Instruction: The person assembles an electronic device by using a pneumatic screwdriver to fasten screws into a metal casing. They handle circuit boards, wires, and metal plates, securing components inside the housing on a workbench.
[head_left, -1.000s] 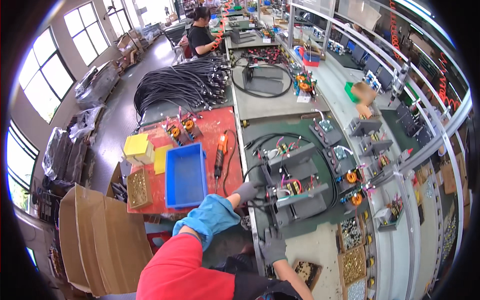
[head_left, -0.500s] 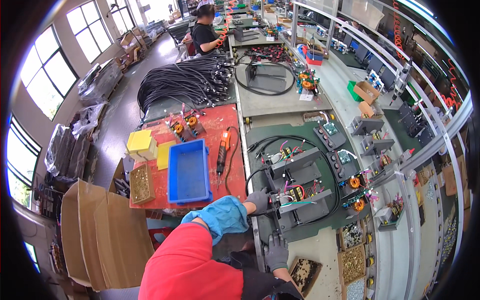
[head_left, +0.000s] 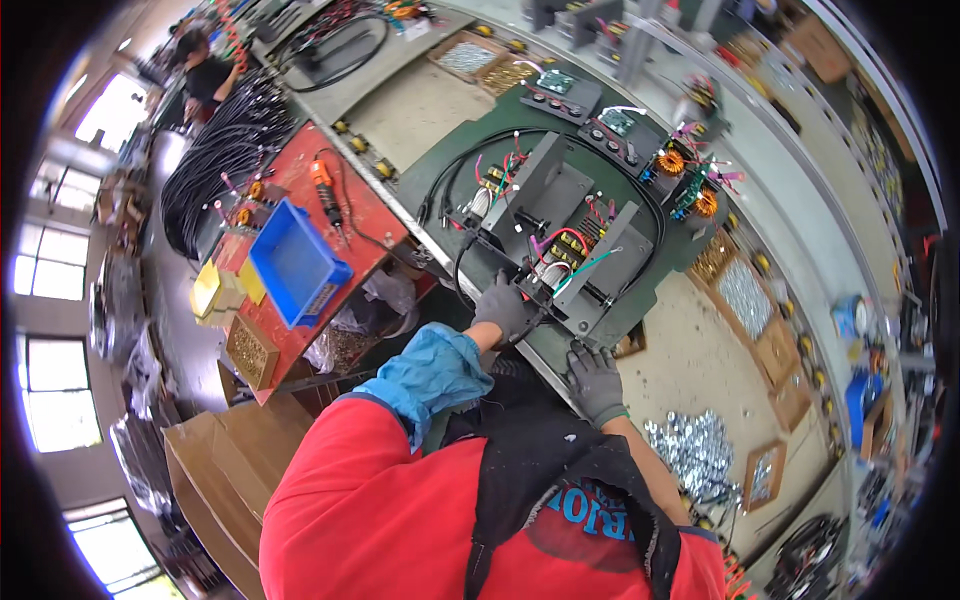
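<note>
My left hand (head_left: 503,308), in a grey glove, is closed at the front edge of the nearer grey metal housing (head_left: 611,262). A black cable (head_left: 460,268) runs by its fingers, which seem wrapped round it; the fingertips are partly hidden. The housing holds a transformer and red, white and green wires. Beside it stands a second, similar housing (head_left: 543,182). My right hand (head_left: 595,382), also gloved, lies flat with fingers apart at the near corner of the dark green board (head_left: 640,310) beneath the housings.
On the red table (head_left: 375,225) to the left are a blue tray (head_left: 290,265), an electric screwdriver (head_left: 326,192) and yellow blocks (head_left: 215,290). Coil boards (head_left: 703,203) sit at the green board's right. Loose silver screws (head_left: 695,450) lie near my right forearm. A person (head_left: 205,75) works far left.
The view has swung round and down, showing more of the bench on the right and my torso. Both hands stay at about the same places on the housing and the board.
</note>
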